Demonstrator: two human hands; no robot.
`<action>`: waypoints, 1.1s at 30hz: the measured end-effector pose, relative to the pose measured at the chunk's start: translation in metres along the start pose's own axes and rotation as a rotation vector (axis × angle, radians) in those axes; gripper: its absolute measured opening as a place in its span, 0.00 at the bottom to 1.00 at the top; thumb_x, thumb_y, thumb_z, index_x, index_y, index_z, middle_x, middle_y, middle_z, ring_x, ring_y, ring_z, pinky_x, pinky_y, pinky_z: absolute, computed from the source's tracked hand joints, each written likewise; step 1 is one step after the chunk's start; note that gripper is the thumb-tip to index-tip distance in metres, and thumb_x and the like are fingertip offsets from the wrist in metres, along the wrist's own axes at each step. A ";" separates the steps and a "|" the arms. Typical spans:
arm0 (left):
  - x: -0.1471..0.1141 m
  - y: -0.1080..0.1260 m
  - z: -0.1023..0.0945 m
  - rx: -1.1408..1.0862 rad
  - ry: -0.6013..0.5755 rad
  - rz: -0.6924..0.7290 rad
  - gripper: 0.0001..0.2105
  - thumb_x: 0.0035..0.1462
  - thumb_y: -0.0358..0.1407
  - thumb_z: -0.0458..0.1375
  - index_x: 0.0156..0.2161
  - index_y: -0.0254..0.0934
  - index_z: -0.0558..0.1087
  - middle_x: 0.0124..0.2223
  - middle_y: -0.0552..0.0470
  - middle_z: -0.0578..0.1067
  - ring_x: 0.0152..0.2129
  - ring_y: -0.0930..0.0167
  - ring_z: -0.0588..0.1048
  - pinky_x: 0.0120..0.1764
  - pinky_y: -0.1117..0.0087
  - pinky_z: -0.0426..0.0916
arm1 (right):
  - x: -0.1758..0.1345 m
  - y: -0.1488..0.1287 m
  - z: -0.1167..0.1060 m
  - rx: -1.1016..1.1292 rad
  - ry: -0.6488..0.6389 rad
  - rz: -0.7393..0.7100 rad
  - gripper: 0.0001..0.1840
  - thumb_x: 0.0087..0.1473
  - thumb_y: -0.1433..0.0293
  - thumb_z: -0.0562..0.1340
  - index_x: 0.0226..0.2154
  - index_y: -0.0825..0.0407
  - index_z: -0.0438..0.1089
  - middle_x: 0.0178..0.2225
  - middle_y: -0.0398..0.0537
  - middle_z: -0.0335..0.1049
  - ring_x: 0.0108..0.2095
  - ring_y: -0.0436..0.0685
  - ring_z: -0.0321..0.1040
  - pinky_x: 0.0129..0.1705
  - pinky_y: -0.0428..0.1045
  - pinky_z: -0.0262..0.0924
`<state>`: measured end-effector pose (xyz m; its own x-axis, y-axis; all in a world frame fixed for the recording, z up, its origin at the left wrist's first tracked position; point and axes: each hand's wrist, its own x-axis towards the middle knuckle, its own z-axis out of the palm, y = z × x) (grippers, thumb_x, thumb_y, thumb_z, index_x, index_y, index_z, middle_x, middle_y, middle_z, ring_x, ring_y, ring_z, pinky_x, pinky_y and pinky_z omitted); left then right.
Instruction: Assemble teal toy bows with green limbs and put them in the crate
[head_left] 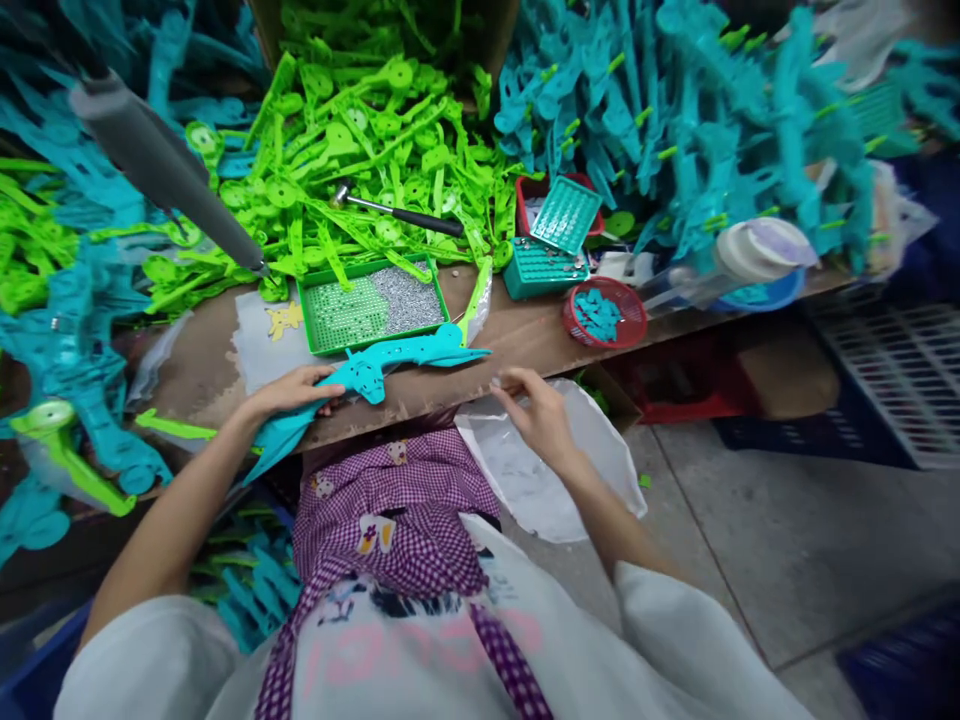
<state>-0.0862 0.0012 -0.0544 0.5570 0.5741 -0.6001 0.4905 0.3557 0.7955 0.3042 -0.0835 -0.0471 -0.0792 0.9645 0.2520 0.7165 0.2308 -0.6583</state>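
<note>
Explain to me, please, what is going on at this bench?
A person's left hand holds a long blue plastic part along the front edge of the bench. The right hand is apart from it, fingertips drawn together; whether they pinch something is too small to tell. Just behind, a green tray holds small grey pieces, and a hammer lies on heaped green parts.

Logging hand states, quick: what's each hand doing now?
Left hand: holding the blue plastic part.
Right hand: partly closed; can't tell if holding anything.
</note>
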 end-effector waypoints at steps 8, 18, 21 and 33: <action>0.000 0.006 0.004 0.089 0.013 0.062 0.26 0.55 0.49 0.59 0.53 0.32 0.70 0.32 0.51 0.74 0.24 0.74 0.72 0.29 0.72 0.68 | 0.068 -0.055 0.100 0.826 0.148 0.374 0.14 0.51 0.57 0.64 0.33 0.50 0.68 0.31 0.45 0.75 0.31 0.53 0.73 0.41 0.54 0.72; 0.007 -0.003 0.002 0.046 -0.002 0.075 0.22 0.56 0.49 0.59 0.47 0.32 0.71 0.33 0.50 0.73 0.23 0.73 0.73 0.29 0.71 0.70 | 0.067 -0.056 0.113 0.458 0.159 0.324 0.07 0.54 0.64 0.61 0.30 0.51 0.68 0.28 0.44 0.70 0.28 0.51 0.68 0.29 0.49 0.68; 0.006 -0.002 0.003 0.047 0.005 0.071 0.22 0.55 0.48 0.59 0.47 0.32 0.71 0.34 0.49 0.74 0.24 0.73 0.73 0.29 0.71 0.70 | 0.067 -0.055 0.119 0.405 0.200 0.330 0.07 0.54 0.64 0.60 0.30 0.51 0.67 0.28 0.44 0.69 0.29 0.52 0.68 0.32 0.50 0.68; 0.004 0.001 0.005 0.059 0.025 0.075 0.24 0.54 0.49 0.60 0.49 0.32 0.72 0.35 0.48 0.74 0.23 0.73 0.73 0.28 0.70 0.70 | 0.062 -0.059 0.126 0.181 0.176 0.167 0.07 0.58 0.66 0.58 0.29 0.50 0.65 0.31 0.48 0.71 0.33 0.54 0.68 0.40 0.52 0.63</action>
<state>-0.0800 0.0008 -0.0564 0.5771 0.6161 -0.5360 0.4867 0.2676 0.8316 0.1700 -0.0211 -0.0822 0.1621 0.9575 0.2386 0.5734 0.1054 -0.8125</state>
